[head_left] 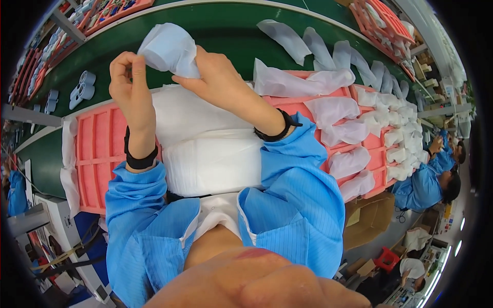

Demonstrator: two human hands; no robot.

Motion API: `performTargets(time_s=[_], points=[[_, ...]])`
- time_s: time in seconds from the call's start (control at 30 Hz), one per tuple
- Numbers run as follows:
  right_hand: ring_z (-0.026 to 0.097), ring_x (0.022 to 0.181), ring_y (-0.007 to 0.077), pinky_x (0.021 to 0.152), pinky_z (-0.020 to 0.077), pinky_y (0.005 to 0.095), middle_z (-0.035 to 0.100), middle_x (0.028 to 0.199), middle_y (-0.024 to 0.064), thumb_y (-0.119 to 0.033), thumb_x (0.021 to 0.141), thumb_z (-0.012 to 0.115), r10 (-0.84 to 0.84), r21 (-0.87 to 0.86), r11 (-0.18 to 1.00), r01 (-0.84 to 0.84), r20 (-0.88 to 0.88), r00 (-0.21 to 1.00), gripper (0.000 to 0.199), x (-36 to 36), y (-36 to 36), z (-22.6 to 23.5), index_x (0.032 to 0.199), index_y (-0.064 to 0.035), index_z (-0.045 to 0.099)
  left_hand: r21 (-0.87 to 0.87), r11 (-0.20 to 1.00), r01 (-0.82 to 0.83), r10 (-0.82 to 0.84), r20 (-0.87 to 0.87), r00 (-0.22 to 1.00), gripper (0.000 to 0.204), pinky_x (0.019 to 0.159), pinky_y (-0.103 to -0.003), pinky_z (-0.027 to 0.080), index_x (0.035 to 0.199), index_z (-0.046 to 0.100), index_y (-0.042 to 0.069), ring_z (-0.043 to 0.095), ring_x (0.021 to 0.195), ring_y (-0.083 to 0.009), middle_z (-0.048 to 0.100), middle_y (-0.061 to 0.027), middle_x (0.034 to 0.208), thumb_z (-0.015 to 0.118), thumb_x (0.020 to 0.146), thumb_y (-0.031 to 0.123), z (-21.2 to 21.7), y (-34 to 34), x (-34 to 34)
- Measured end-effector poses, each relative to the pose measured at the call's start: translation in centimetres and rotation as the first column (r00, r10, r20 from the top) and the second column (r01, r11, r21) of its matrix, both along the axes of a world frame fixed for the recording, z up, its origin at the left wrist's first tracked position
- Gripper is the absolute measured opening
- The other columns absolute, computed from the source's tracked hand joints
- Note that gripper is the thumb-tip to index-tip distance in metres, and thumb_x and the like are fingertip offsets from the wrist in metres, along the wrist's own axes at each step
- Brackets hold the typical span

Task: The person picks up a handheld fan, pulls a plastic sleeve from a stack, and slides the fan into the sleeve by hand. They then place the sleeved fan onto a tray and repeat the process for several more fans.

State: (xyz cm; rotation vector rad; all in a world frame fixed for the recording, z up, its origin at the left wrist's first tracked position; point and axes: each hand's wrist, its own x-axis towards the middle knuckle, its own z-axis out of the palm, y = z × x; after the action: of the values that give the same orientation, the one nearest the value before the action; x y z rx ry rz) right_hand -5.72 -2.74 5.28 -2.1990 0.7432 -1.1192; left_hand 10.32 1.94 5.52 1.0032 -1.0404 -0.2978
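Over the green conveyor belt I hold up a pale blue rounded part in a thin translucent white bag (167,49). My right hand (218,77) is closed around its right side, with the thumb below. My left hand (131,84) is closed at the bag's left edge, fingertips pinched there. Beneath my hands lies a thick stack of white bags (215,159). Pink divided trays flank it: the left tray (97,154) shows bare compartments, while the right tray (328,123) bears several bagged parts (336,113).
More bagged parts (285,41) lie in a row along the green belt (226,31). Unwrapped pale blue parts (83,90) sit on the belt at left. A cardboard box (367,220) stands to the right, near co-workers in blue (421,190). Pink trays (385,20) are stacked at far right.
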Motion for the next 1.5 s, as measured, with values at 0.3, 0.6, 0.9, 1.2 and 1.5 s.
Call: performTargets(time_s=[0.3, 0.6, 0.9, 1.2, 1.5], points=[[0.062, 0.074, 0.0322, 0.066, 0.0475, 0.0378, 0.064, 0.082, 0.018, -0.025, 0.076, 0.072, -0.023, 0.159, 0.985, 0.07, -0.284, 0.959, 0.036, -3.2, -4.6, -1.4, 0.101, -0.0015, 0.058, 0.231, 0.972, 0.037, -0.086, 0.202, 0.976, 0.018, 0.068, -0.025, 0.047, 0.098, 0.063, 0.005, 0.058, 0.078, -0.0113, 0.06, -0.0054, 0.097, 0.067, 0.084, 0.017, -2.3, -2.4, 4.1], [0.054, 0.109, 0.0372, 0.092, 0.0437, 0.041, 0.055, 0.121, 0.0204, -0.012, 0.077, 0.066, -0.589, -0.407, 0.8, 0.441, -0.391, 0.707, 0.049, -6.2, -8.8, -3.2, 0.123, -0.0045, 0.051, 0.242, 0.616, -0.75, 0.353, 0.766, 0.537, 0.054, 0.082, -0.041, 0.05, 0.116, 0.053, 0.01, 0.06, 0.098, -0.0347, 0.048, -0.0168, 0.123, 0.072, 0.074, 0.039, -2.6, -7.1, 15.7], [0.054, 0.107, 0.0362, 0.091, 0.044, 0.0396, 0.057, 0.116, 0.0194, -0.014, 0.075, 0.069, -0.371, -0.281, 0.914, 0.291, -0.293, 0.881, 0.043, -4.6, -6.5, -1.7, 0.114, -0.0017, 0.057, 0.45, 0.459, -0.766, 0.194, 0.791, 0.581, 0.089, 0.075, -0.04, 0.051, 0.133, 0.042, 0.005, 0.062, 0.093, -0.0301, 0.053, -0.0163, 0.121, 0.083, 0.059, 0.033, -14.1, -5.4, 33.2], [0.056, 0.105, 0.0346, 0.088, 0.0459, 0.0379, 0.058, 0.114, 0.02, -0.02, 0.072, 0.075, -0.183, -0.155, 0.975, 0.16, -0.15, 0.972, 0.053, -1.9, -3.4, -0.9, 0.116, 0.0009, 0.056, 0.843, 0.513, 0.164, -0.342, 0.025, 0.939, 0.073, 0.056, -0.024, 0.045, 0.124, 0.05, -0.004, 0.056, 0.066, -0.012, 0.061, -0.0085, 0.093, 0.079, 0.07, 0.035, -1.5, -5.4, 12.8], [0.061, 0.092, 0.0328, 0.078, 0.0501, 0.0394, 0.062, 0.099, 0.0202, -0.025, 0.061, 0.077, -0.413, -0.228, 0.903, 0.364, -0.226, 0.882, 0.057, -3.0, -5.0, -0.2, 0.107, 0.0021, 0.058, 0.213, 0.949, 0.232, -0.275, 0.202, 0.94, 0.049, 0.058, -0.028, 0.046, 0.114, 0.058, 0.001, 0.055, 0.068, -0.0147, 0.057, -0.0085, 0.095, 0.075, 0.076, 0.026, -3.3, -3.9, -4.5]])
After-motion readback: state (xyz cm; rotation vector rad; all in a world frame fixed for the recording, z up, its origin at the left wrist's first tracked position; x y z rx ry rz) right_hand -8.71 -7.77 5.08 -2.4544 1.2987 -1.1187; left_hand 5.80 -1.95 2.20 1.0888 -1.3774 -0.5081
